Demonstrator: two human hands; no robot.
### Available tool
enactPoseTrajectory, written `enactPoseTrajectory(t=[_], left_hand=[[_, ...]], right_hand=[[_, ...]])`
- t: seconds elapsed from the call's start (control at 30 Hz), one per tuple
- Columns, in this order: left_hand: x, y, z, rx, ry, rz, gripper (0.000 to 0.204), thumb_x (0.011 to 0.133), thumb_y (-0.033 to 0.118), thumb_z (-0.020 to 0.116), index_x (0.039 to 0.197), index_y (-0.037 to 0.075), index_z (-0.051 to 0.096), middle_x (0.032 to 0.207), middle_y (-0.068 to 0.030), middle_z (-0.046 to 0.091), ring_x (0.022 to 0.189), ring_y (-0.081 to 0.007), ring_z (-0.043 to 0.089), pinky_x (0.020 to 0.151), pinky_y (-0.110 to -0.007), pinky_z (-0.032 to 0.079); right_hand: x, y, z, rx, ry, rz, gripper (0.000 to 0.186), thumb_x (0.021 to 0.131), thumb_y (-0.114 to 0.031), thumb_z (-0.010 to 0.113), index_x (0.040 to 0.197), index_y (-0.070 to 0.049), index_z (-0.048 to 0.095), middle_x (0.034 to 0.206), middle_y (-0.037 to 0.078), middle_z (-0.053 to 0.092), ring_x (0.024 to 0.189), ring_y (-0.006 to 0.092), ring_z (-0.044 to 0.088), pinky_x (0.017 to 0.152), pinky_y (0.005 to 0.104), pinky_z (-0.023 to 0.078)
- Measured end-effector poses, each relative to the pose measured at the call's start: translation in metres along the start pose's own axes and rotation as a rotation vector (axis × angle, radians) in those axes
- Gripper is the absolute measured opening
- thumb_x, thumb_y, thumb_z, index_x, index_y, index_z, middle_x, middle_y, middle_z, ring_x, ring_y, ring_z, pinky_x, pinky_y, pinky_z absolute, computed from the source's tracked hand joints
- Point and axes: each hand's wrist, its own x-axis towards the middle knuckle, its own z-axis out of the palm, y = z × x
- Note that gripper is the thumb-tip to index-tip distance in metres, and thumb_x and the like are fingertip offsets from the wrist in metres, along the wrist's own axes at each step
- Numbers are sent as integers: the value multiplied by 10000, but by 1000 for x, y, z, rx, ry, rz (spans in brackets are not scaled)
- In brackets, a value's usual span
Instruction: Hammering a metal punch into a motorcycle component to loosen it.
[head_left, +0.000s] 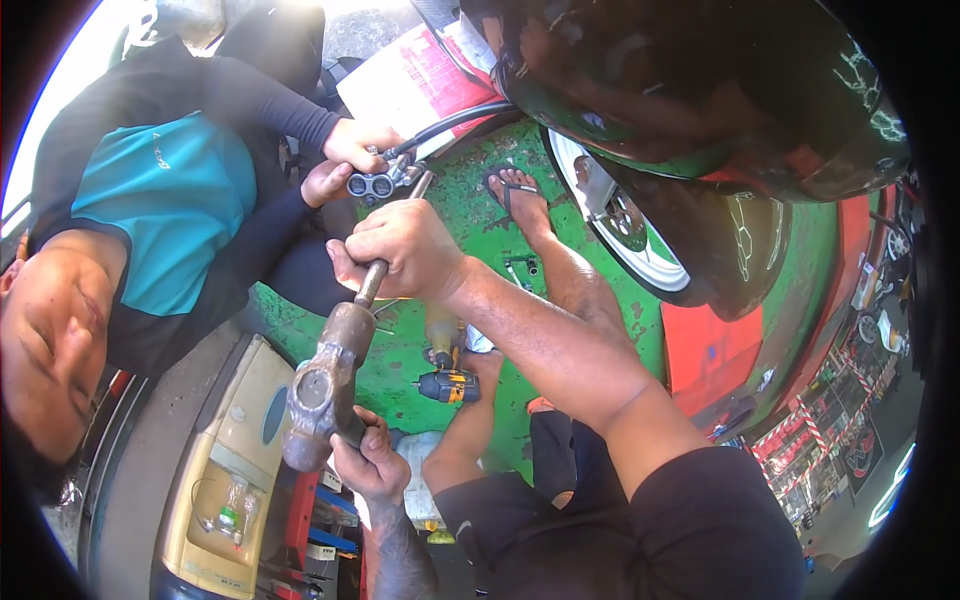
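Note:
My right hand (405,248) is closed around a metal rod (371,284). The rod's far tip reaches close to a small metal part with two round openings (371,186), which a co-worker's hands (357,146) hold along with a black hose (455,120). At the rod's near end is the head of a worn steel hammer (325,385); whether they touch I cannot tell. Below the hammer head, my left hand (372,460) is wrapped around its handle, which is mostly hidden.
A yellow and black cordless drill (447,386) lies by my foot on the green platform (400,385). Dark glossy bodywork (690,90) and a white-rimmed wheel (615,205) stand at upper right. A co-worker in a teal and black shirt (170,205) is at left, above a beige cabinet (225,470).

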Motion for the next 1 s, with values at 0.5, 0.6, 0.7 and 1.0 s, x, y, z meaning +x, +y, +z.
enactPoseTrajectory(t=[0.5,0.6,0.7,1.0], left_hand=[[-4,62,-63,-375,-48,706,269,1076,336,499,1011,75,507,728,-27,452,555,-92,438,480,-255,343],[-5,37,-50,295,-72,474,274,1080,325,499,1040,54,506,737,-44,468,546,-95,423,477,-258,344],[-20,0,-25,381,-39,8,330,1080,364,509,1069,34,493,748,-49,482,546,-92,402,478,-252,338],[-28,-7,-22,-129,124,-36,483,1040,493,571,1004,20,479,746,-14,457,554,-51,375,469,-224,285]], right_hand=[[-4,8,6,-26,22,1,362,829,-87,738,545,-84,515,514,85,509,486,264,585,488,400,454],[-7,12,-4,-145,-155,-23,272,842,-139,723,603,-116,595,613,67,625,610,261,673,550,383,509],[-9,12,-18,-83,-87,11,172,827,-194,744,671,-156,681,626,63,624,610,273,656,542,397,505],[-17,-27,-2,33,-82,-97,343,815,-137,750,559,-134,521,527,40,551,480,253,593,472,394,453]])
